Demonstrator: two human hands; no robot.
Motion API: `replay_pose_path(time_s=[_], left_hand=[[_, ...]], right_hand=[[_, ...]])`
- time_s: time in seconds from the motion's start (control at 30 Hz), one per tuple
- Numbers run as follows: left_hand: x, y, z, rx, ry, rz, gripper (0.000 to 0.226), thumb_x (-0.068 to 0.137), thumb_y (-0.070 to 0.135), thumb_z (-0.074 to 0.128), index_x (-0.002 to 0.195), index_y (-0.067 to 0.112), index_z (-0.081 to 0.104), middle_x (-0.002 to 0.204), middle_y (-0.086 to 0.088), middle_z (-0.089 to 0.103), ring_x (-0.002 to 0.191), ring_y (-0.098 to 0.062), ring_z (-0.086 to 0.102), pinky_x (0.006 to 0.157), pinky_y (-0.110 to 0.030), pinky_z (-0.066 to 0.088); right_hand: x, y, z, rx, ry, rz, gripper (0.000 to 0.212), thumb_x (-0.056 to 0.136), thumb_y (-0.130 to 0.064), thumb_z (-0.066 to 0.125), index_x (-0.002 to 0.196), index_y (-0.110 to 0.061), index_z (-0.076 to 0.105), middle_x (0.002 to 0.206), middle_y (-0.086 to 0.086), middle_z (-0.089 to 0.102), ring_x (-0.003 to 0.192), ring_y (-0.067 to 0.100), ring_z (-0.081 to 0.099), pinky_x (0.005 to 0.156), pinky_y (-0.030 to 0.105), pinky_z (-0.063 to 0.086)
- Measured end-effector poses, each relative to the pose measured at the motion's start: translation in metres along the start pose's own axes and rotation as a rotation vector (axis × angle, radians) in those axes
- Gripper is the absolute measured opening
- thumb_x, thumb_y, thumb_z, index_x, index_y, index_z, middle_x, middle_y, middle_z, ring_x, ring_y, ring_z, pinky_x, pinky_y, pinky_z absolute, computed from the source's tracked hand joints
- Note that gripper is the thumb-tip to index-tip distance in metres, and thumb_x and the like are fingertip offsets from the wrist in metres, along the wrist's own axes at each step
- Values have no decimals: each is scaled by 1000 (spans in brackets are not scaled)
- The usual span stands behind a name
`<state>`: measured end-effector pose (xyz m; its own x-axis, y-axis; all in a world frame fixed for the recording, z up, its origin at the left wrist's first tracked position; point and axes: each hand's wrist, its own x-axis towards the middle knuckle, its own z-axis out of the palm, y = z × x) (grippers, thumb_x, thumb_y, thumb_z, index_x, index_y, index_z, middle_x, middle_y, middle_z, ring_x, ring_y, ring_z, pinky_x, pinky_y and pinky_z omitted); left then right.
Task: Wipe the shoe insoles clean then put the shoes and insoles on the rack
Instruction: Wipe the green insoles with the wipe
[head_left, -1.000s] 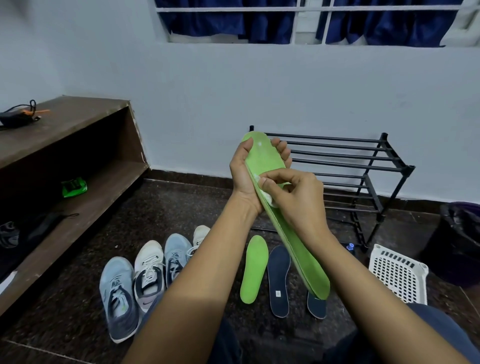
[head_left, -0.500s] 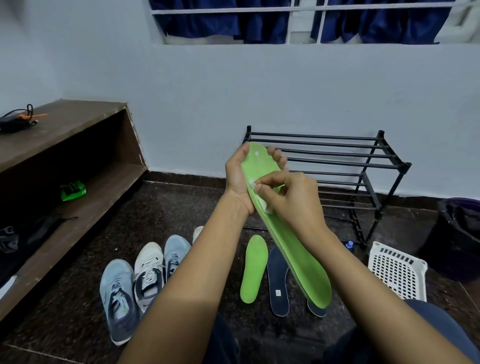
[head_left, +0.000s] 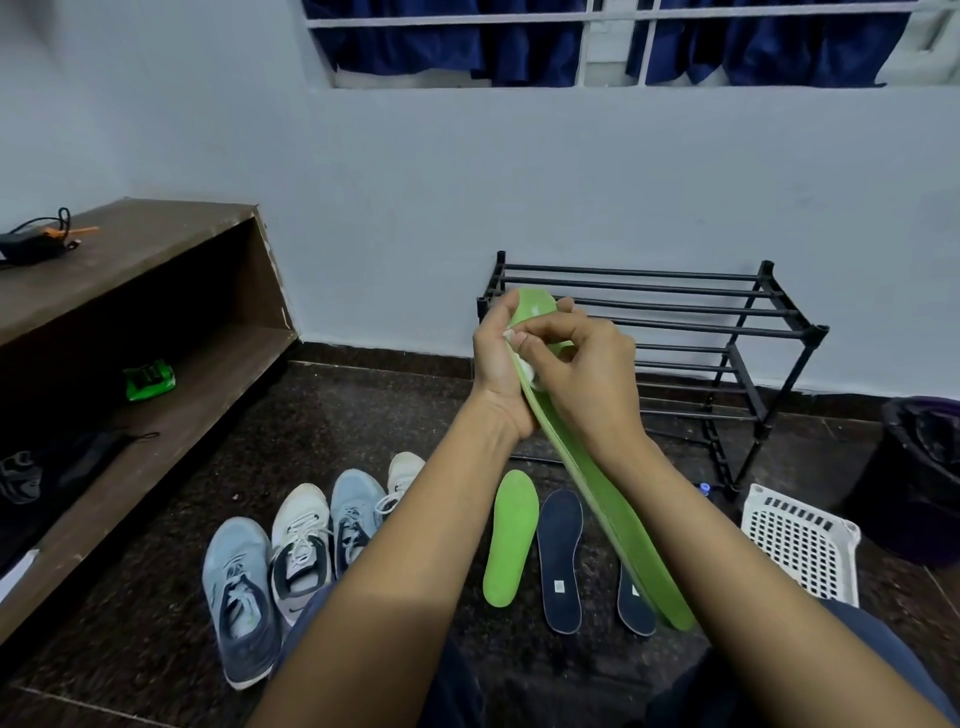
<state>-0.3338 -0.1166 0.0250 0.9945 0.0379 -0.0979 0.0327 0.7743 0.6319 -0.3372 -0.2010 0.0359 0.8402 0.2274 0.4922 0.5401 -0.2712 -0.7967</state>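
Observation:
My left hand (head_left: 497, 358) grips a long green insole (head_left: 631, 535) near its toe end and holds it up tilted, heel toward me. My right hand (head_left: 582, 374) pinches a small white wipe (head_left: 530, 370) against the insole's upper part. On the floor below lie a second green insole (head_left: 511, 538) and two dark blue insoles (head_left: 560, 558) (head_left: 635, 605). Several sneakers stand in a row at the left: a blue one (head_left: 241, 597), a white one (head_left: 301, 551), another blue one (head_left: 356, 514) and a white one (head_left: 405, 475) partly hidden by my arm. The black rack (head_left: 727, 332) stands against the wall behind my hands.
A brown wooden shelf unit (head_left: 156, 374) runs along the left, with a green packet (head_left: 149, 382) on its lower board. A white plastic basket (head_left: 802, 543) and a dark bin (head_left: 919, 478) sit on the floor at the right.
My right hand with the wipe has slid up the insole toward its toe end. The left hand keeps the same hold.

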Motion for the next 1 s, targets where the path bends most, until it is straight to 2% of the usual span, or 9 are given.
replay_pose_path(time_s=[0.07, 0.17, 0.27, 0.4, 0.5, 0.6, 0.77, 0.87, 1.0], left_hand=[[0, 5, -2, -42, -24, -4, 48, 89, 52, 44, 89, 7, 62, 87, -7, 63, 77, -19, 66, 76, -29, 53], [0, 15, -3, -120, -70, 30, 45, 87, 50, 44, 87, 7, 57, 81, -7, 58, 78, -21, 58, 83, -32, 46], [3, 26, -9, -140, -87, 59, 46, 90, 52, 41, 88, 8, 55, 82, -7, 56, 76, -22, 56, 84, -34, 45], [4, 25, -10, -125, -67, 49, 48, 90, 52, 40, 88, 7, 55, 82, -7, 56, 75, -22, 57, 83, -35, 46], [3, 21, -6, -122, -79, 18, 45, 85, 49, 46, 89, 6, 57, 82, -8, 58, 75, -22, 57, 82, -33, 45], [3, 12, -3, -56, -79, -35, 43, 82, 47, 51, 88, 6, 61, 84, -7, 61, 76, -20, 61, 77, -30, 50], [7, 9, -6, -8, -32, -36, 45, 87, 48, 49, 90, 6, 63, 88, -6, 63, 79, -18, 62, 77, -30, 51], [5, 17, -8, -78, -81, -20, 39, 77, 43, 53, 87, 6, 57, 83, -7, 58, 77, -21, 57, 81, -30, 45], [7, 28, -16, -100, -112, 40, 38, 78, 44, 50, 87, 7, 53, 81, -7, 54, 73, -22, 53, 80, -33, 42]], right_hand=[[-3, -1, -3, 53, -57, -12, 5, 80, -20, 72, 83, -23, 75, 68, -8, 67, 72, 14, 60, 74, 29, 51], [-15, -3, -7, 87, -154, -42, 8, 80, -16, 72, 79, -22, 75, 59, -10, 65, 48, 7, 48, 54, 19, 38], [-28, -6, -7, 64, -196, -88, 9, 79, -16, 72, 76, -24, 75, 52, -12, 62, 41, 19, 41, 45, 19, 31], [-30, -5, -5, 90, -176, -87, 6, 79, -19, 74, 76, -24, 75, 50, -6, 62, 45, 31, 45, 45, 23, 32], [-24, -5, -3, 104, -122, -81, 6, 79, -18, 74, 78, -23, 75, 57, -16, 64, 43, 15, 45, 49, 16, 32], [-12, -2, 0, 87, -22, -52, 4, 79, -20, 73, 82, -22, 76, 72, -8, 70, 55, -1, 52, 60, 14, 38], [-5, 3, 5, 86, 22, -55, 4, 80, -20, 73, 83, -22, 75, 69, -9, 68, 66, 5, 55, 66, 18, 41], [-12, 4, 7, 87, -53, -107, 4, 79, -16, 73, 80, -20, 75, 66, -15, 67, 54, -5, 45, 58, 9, 33], [-28, 4, 5, 29, -113, -208, 6, 79, -14, 73, 79, -20, 75, 52, -30, 54, 40, 10, 38, 47, 10, 26]])
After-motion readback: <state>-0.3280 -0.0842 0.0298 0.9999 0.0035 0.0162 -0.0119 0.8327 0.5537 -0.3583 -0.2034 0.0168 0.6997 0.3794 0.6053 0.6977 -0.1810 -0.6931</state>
